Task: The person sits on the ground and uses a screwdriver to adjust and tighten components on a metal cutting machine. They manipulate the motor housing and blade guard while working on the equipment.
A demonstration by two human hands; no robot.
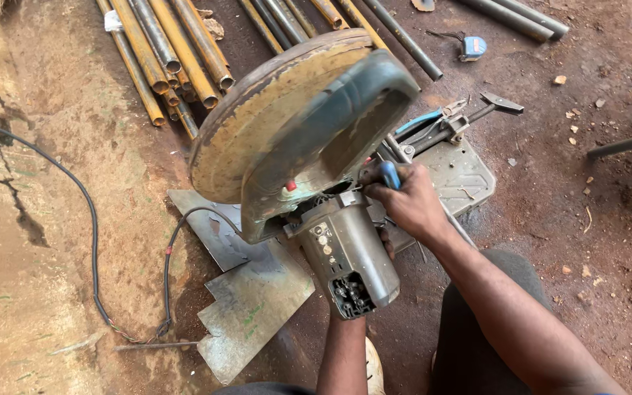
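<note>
Right hand (409,199) wraps shut around the blue handle (390,174) of the chop saw (309,139); left hand (388,241) is hidden behind its motor (349,256), grip unclear.

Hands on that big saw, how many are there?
2. The right hand grips a blue-handled tool beside the blade guard; the left hand reaches under the motor housing, mostly hidden.

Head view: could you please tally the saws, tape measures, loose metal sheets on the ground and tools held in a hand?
Cut-off saw: 1
Tape measure: 1
Metal sheets: 2
Blue-handled tool, gripped by the right hand: 1
Total: 5
</note>
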